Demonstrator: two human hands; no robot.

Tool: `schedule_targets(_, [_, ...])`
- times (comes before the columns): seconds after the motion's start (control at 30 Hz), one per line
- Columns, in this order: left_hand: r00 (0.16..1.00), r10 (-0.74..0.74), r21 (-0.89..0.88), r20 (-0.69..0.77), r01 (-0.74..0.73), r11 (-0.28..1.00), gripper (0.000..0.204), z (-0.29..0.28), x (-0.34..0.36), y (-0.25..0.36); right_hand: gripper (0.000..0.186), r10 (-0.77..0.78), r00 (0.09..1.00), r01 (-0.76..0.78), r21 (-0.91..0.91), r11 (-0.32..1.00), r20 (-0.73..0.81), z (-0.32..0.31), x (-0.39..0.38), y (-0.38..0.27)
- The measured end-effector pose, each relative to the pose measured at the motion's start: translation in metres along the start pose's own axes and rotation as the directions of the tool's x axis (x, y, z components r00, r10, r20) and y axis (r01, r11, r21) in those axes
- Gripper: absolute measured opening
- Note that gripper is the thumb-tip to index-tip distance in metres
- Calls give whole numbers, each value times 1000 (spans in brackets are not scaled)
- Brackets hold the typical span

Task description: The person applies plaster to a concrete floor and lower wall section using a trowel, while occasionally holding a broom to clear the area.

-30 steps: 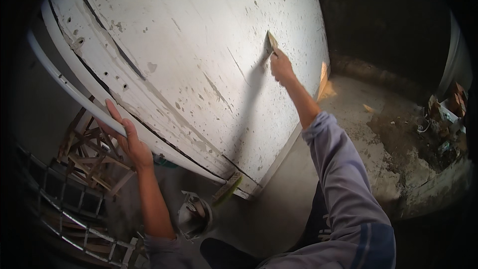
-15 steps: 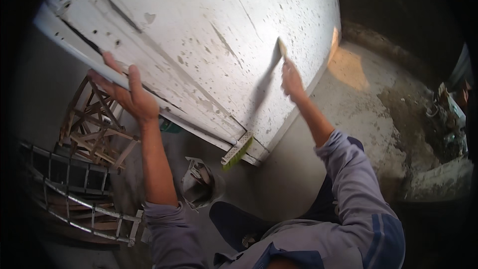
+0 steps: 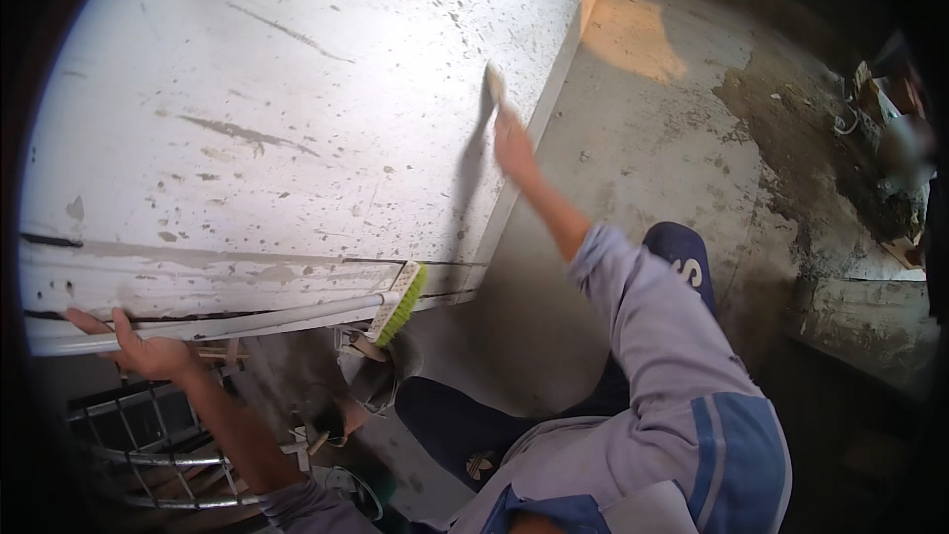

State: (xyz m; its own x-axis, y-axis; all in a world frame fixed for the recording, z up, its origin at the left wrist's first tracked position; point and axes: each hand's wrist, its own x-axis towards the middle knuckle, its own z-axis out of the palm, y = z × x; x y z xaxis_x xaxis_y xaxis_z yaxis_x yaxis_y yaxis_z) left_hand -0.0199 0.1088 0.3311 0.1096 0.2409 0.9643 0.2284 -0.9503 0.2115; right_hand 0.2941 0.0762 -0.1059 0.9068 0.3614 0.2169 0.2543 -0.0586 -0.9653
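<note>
In the upper centre, the right hand [image 3: 514,146] grips a blurred scraper [image 3: 496,89] at a pitted white surface [image 3: 297,79]. At the lower left, the left hand [image 3: 153,351] holds the white pole [image 3: 267,320] of a green-bristled brush [image 3: 403,305], above a metal ladder [image 3: 148,458]. Debris [image 3: 883,124] lies at the right.

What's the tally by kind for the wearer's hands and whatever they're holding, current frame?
Hands: 2 (left hand, right hand)
Broom, white pole, green bristles: 1, in the left hand
Small hand tool: 1, in the right hand; too blurred to tell its exact type
Total: 4
</note>
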Motion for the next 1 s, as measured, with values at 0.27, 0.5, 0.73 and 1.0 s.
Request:
schedule_targets(0.27, [997, -74, 63, 17, 73, 995, 59, -2, 5, 6, 44, 504, 848, -529, 194, 826, 166, 16, -194, 56])
schedule_targets(0.5, [979, -202, 18, 36, 201, 979, 67, -5, 10, -4, 45, 448, 867, -493, 232, 839, 220, 39, -204, 94])
schedule_targets(0.73, [990, -7, 186, 139, -19, 982, 65, -40, 18, -24, 42, 566, 749, -624, 78, 778, 343, -11, -39, 136])
schedule_targets(1.0, [958, 243, 296, 151, -278, 914, 29, -72, 28, -61, 45, 473, 811, -541, 134, 830, 344, 27, -255, 87])
